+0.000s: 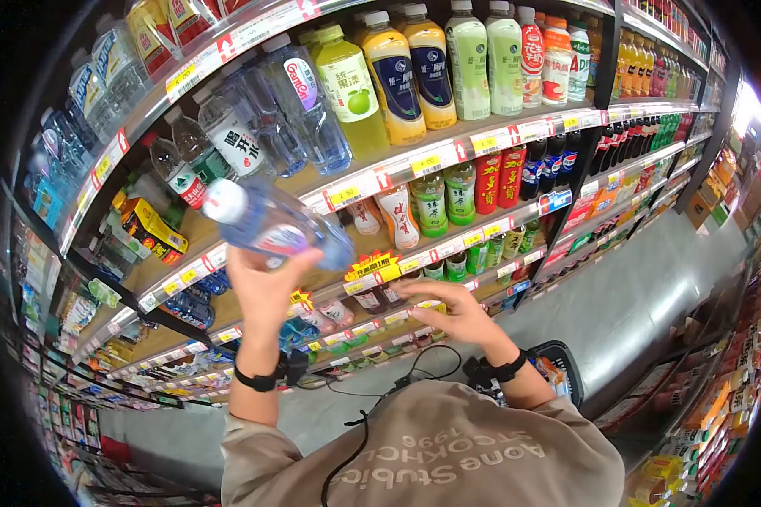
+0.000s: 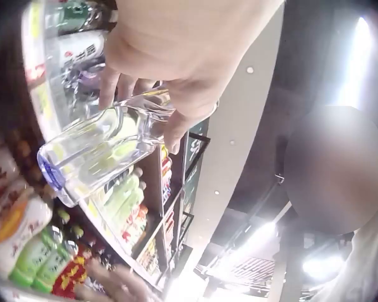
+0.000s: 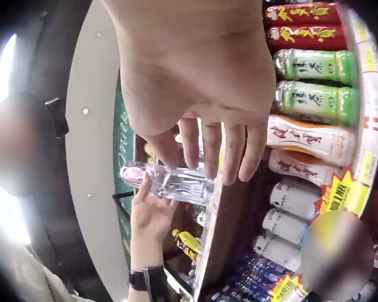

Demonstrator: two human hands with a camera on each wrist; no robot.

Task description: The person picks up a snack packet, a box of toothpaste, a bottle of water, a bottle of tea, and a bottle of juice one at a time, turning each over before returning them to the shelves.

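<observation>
- Left hand (image 1: 266, 283): fingers and thumb gripping a clear, bluish plastic bottle (image 1: 292, 228) with a white cap, held tilted.
- Right hand (image 1: 455, 315): open, holding nothing, well apart from the bottle.
- Beyond the left hand: upright, yellow-green plastic drink bottle (image 1: 349, 89) on a shelf (image 1: 448, 139).

From a distance, I have the head view looking forward and steeply down over the shirt (image 1: 482, 448), wide enough for the shelves (image 1: 444, 158), the left hand (image 1: 266, 283) and the right hand (image 1: 457, 311). My left wrist view sits very near the left hand, facing past it to shelves and ceiling (image 2: 239, 141). My right wrist view is equally near the right hand, facing the left one. All three share the clear bottle (image 1: 283, 228); each wrist view catches the opposite hand.
</observation>
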